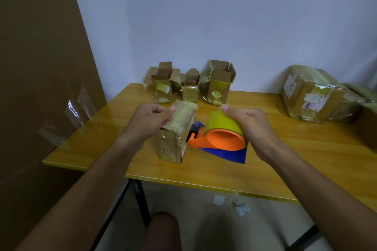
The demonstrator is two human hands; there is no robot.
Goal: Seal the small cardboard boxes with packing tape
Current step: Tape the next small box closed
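Two hands raised, left hand (151, 117) apparently pinching box (175, 130) tape, right hand (247, 123) gripping dispenser (220, 134).

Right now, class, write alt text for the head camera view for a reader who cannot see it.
A person's left hand pinches the taped top of a small cardboard box on a yellow table, while the right hand grips a yellow tape roll in an orange dispenser. Three open boxes stand by the wall.

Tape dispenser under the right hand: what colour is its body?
Orange tape dispenser, blue base, seen in the head view.
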